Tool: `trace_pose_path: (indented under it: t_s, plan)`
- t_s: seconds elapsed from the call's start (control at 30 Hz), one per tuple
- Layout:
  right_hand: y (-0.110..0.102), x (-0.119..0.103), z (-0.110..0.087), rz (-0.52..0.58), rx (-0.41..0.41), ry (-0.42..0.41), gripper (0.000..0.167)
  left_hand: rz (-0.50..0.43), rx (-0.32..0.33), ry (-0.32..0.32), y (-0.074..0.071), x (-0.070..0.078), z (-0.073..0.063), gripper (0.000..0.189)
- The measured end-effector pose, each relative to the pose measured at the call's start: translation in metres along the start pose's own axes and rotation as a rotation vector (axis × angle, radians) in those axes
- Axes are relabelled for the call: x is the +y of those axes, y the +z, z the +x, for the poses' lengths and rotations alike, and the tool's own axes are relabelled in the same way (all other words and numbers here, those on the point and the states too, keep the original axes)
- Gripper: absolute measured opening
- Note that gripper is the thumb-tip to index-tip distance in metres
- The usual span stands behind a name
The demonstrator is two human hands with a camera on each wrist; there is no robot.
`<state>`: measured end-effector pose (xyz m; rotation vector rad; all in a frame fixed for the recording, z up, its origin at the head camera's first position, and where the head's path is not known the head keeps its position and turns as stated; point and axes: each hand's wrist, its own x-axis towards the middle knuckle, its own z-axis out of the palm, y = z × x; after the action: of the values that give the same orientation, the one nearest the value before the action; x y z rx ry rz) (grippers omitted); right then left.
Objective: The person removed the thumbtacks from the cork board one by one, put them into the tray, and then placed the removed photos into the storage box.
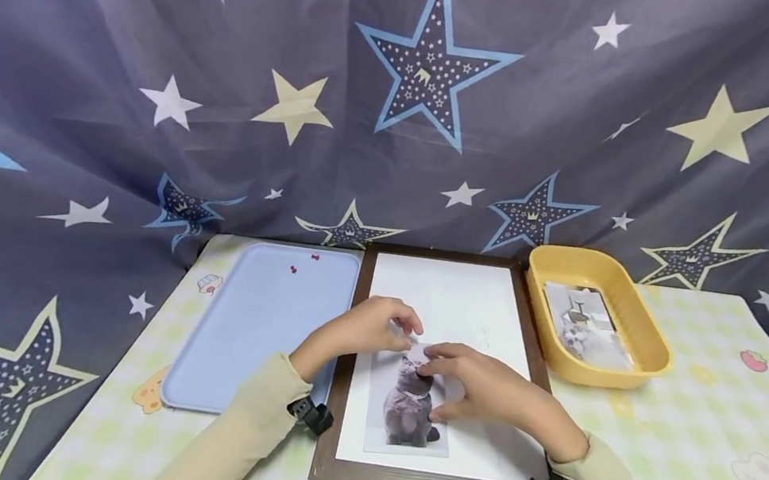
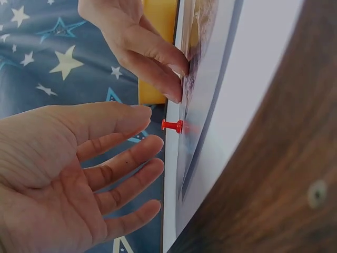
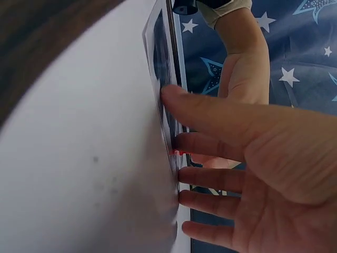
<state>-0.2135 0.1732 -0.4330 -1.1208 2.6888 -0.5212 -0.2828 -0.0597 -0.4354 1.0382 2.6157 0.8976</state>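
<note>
A photo of a grey cat (image 1: 409,419) lies on a white board (image 1: 450,296) with a dark wooden frame. A red push pin (image 2: 172,125) stands upright at the photo's top part, its point against the sheet. My left hand (image 1: 374,325) hovers beside this pin, fingers loosely bent and apart from it in the left wrist view. My right hand (image 1: 482,384) rests its fingertips on the photo, thumb on the sheet and fingers spread in the right wrist view. Neither hand grips anything.
On the left lies a blue tray (image 1: 265,329) with two small red push pins (image 1: 315,257). A yellow basket (image 1: 651,357) holding several photos (image 1: 582,328) stands right of the board. Behind the checked tablecloth (image 1: 689,454) hangs a star-patterned curtain (image 1: 236,38).
</note>
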Motion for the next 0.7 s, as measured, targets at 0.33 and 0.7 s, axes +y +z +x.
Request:
trace_pose_path:
  t_s: [0.33,0.7]
  plan:
    - [0.0021,-0.0022,-0.0008,-0.004,-0.039,-0.008,0.065,-0.057,-0.104,0.034,-0.0001,-0.0040,0.0042,0.022]
    - [0.0044,-0.0031,-0.0003,0.008,-0.052,0.007,0.064,-0.156,-0.098,-0.072,0.0059,-0.0098,0.0036,0.013]
